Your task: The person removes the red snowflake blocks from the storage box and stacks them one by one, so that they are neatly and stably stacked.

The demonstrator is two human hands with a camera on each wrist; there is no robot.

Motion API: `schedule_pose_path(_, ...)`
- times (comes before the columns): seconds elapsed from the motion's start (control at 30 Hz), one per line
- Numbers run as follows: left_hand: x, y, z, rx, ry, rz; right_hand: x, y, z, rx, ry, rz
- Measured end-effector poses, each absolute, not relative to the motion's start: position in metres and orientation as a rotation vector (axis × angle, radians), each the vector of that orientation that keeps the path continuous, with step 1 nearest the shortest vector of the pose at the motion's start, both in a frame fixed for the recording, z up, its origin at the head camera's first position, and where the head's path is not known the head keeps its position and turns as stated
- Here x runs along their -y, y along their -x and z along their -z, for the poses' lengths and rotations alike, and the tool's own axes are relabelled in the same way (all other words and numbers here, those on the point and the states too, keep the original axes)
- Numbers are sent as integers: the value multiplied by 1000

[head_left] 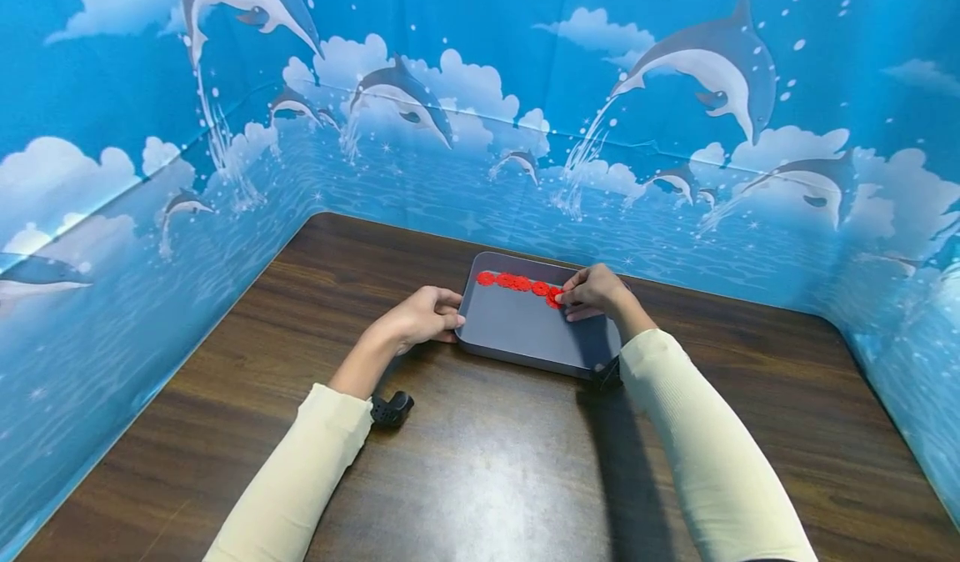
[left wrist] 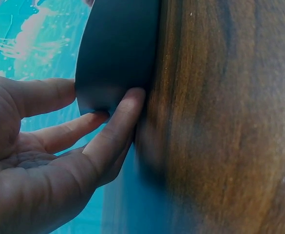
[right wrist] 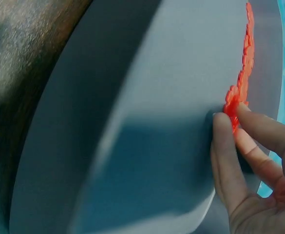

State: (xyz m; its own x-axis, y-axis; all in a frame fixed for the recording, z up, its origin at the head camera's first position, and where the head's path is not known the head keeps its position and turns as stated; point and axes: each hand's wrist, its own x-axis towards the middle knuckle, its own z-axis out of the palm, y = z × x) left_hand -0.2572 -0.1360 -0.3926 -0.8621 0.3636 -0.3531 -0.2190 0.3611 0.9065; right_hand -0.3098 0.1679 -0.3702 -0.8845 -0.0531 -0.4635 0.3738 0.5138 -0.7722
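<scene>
A shallow grey rectangular tray (head_left: 517, 324) lies on the wooden table. Along its far side runs a row of red, flower-edged flat discs (head_left: 513, 282), some overlapping. My left hand (head_left: 422, 315) holds the tray's left side near the front corner; in the left wrist view, its fingers (left wrist: 127, 105) touch the outer wall and rim. Over the right end of the row, my right hand (head_left: 596, 291) pinches a red disc (right wrist: 231, 95) between thumb and fingertips. Those fingertips partly hide the discs there.
The dark wooden table (head_left: 465, 454) extends around the tray. A blue dolphin-print curtain (head_left: 480, 128) stands close behind the tray and along both sides. A black band with a small device (head_left: 392, 409) is on the left wrist.
</scene>
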Motion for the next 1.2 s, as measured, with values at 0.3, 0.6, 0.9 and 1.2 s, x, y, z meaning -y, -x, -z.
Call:
schedule_pose_path(0.3,136,256,394,-2126,-129,-1533,-165,311,374,-2354,-269,1298)
schedule_pose_path(0.6,137,255,392,-2117,-116,-1540,-166,313,378,-2315,-327,1388)
schedule_pose_path(0.9,136,256,393,-2121,-131,-1515,-173,310,378,-2339,-259,1411)
schedule_pose_path(1.2,137,257,393,-2102,-131,-1535,-184,306,369,-2289,-235,1492)
